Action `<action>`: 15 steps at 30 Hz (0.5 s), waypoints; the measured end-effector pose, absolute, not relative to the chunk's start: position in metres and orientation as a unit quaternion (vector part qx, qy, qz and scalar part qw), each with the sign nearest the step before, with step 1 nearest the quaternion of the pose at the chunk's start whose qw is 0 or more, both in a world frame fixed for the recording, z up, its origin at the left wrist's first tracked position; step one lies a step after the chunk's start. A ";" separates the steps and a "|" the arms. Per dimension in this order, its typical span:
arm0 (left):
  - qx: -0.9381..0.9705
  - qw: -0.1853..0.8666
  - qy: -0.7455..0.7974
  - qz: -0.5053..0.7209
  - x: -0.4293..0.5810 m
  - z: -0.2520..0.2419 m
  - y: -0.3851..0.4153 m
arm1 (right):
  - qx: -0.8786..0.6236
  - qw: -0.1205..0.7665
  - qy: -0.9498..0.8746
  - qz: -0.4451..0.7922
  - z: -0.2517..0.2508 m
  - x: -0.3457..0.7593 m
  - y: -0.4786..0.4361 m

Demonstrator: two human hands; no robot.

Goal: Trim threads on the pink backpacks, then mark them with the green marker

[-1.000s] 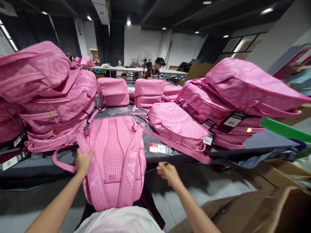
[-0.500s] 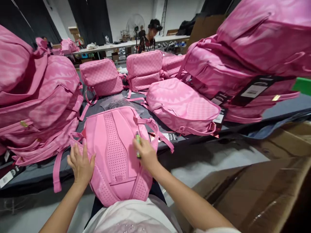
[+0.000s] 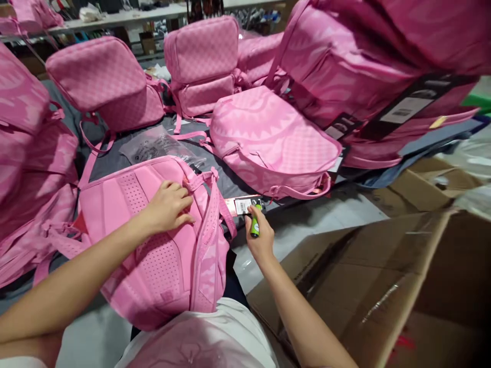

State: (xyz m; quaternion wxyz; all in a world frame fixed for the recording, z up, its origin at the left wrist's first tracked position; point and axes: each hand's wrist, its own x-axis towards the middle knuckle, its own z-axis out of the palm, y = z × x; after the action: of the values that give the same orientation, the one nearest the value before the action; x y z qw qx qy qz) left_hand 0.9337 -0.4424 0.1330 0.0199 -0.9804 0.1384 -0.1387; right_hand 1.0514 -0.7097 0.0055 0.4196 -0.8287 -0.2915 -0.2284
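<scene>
A pink backpack (image 3: 161, 276) leans against my body with its padded, perforated back panel up. My left hand (image 3: 171, 207) rests on the upper part of that panel, fingers slightly bent and apart, holding nothing. Off the bag's right side, my right hand (image 3: 263, 237) is closed around a green marker (image 3: 255, 226) with dark ends. A black and white hang tag (image 3: 243, 206) lies just beyond my right fingertips; whether they touch it I cannot tell. One pink shoulder strap (image 3: 207, 240) runs down the bag's right side.
Another pink backpack (image 3: 268, 138) lies behind on the dark table cover. Stacked pink bags rise at the left (image 3: 26, 153) and right (image 3: 345, 66). Checked pink bags (image 3: 203, 51) stand farther back, near a clear plastic bag (image 3: 153, 145). An open cardboard box (image 3: 345, 286) sits at lower right.
My left hand has moved from the bag's left edge across to its upper right. My right hand, with the marker, has gone right, off the panel to beside the tag. The view has tilted down.
</scene>
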 end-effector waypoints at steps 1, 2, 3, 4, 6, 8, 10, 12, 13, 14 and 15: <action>-0.982 0.008 0.153 -0.115 0.935 0.137 -0.441 | -0.842 0.389 -0.311 -0.207 0.001 1.064 -0.709; -0.982 -0.004 0.162 -0.092 0.934 0.140 -0.440 | -0.848 0.364 -0.327 -0.201 -0.001 1.073 -0.706; -0.983 -0.013 0.167 -0.071 0.934 0.141 -0.440 | -0.848 0.352 -0.333 -0.215 0.000 1.075 -0.701; -0.984 -0.016 0.169 -0.055 0.933 0.142 -0.440 | -0.837 0.359 -0.331 -0.247 0.005 1.073 -0.695; -0.985 -0.011 0.169 -0.039 0.932 0.143 -0.440 | -0.778 0.420 -0.331 -0.328 0.026 1.052 -0.683; -0.984 0.000 0.176 -0.036 0.933 0.143 -0.440 | -0.686 0.498 -0.399 -0.350 0.051 1.020 -0.669; -0.982 0.013 0.183 -0.041 0.934 0.144 -0.438 | -0.604 0.537 -0.520 -0.276 0.069 0.990 -0.653; -0.981 0.028 0.186 -0.051 0.934 0.146 -0.434 | -0.563 0.527 -0.590 -0.240 0.073 0.974 -0.637; -0.980 0.037 0.188 -0.057 0.933 0.148 -0.431 | -0.565 0.515 -0.596 -0.246 0.069 0.972 -0.631; -0.978 0.048 0.190 -0.064 0.932 0.150 -0.428 | -0.580 0.504 -0.587 -0.254 0.063 0.973 -0.628; -0.977 0.062 0.193 -0.072 0.930 0.151 -0.425 | -0.599 0.500 -0.569 -0.260 0.056 0.976 -0.627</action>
State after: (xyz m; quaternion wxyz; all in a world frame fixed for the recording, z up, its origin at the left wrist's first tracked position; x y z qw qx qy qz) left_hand 0.9299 -0.4250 0.1512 0.0616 -0.9767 0.1930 -0.0716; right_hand 0.9760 -0.6268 0.0559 0.4999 -0.5987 -0.5692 -0.2603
